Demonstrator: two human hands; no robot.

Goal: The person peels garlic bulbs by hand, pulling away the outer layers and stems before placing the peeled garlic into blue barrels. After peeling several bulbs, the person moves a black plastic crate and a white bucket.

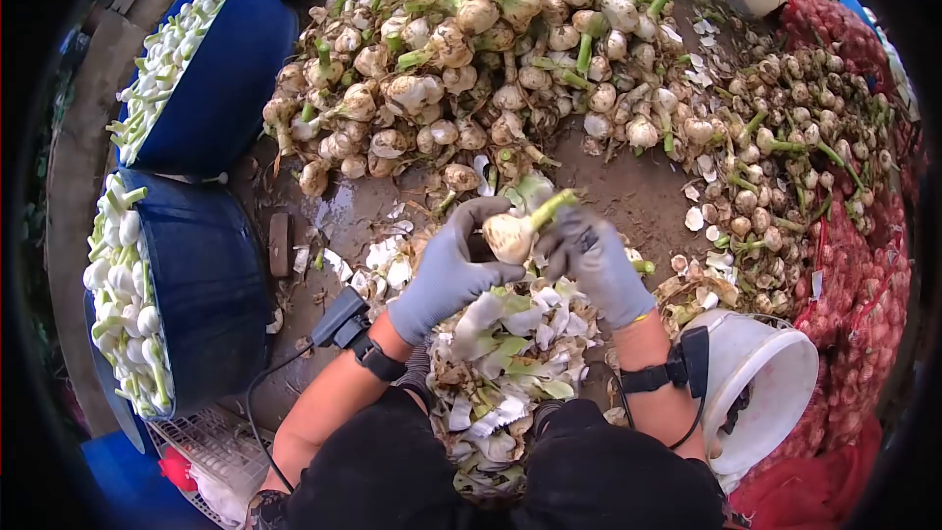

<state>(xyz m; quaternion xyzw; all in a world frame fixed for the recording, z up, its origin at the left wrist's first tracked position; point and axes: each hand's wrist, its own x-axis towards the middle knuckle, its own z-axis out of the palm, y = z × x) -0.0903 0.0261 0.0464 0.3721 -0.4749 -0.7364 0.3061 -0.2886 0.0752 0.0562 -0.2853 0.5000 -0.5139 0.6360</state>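
Note:
My left hand, in a grey glove with dirty fingertips, is closed around a garlic bulb. The bulb is cream-coloured, and its cut green stem points up to the right. Close beside the stem is my right hand, gloved the same way. Its dark fingers are curled and partly blurred, so what they pinch does not show. Beneath both hands lies a heap of peeled garlic skins, white and pale green, reaching down between my legs.
A large pile of dirty garlic bulbs lies ahead, with smaller bulbs to the right. Blue tubs of clean white garlic stand left. A white bucket, red mesh sacks and a brick-like block are also around.

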